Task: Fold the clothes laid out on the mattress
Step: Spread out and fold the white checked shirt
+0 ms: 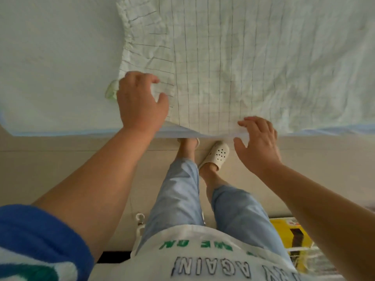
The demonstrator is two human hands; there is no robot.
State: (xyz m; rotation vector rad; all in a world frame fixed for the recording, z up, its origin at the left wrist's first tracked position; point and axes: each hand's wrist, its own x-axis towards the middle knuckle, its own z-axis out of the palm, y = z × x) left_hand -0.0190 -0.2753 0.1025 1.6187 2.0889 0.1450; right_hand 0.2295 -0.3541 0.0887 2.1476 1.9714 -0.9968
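Hands first: our left hand (142,100) grips the checked garment (223,63); our right hand (257,142) pinches its near hem on the mattress (50,57).

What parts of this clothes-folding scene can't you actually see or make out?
- Checked garment, head view: its far end is cut off by the top edge, so its type is unclear.
- Left hand: fingertips hidden behind the hand.
- Small green item: mostly covered by that hand.
- Yellow box: print blurred, right arm overlaps it.
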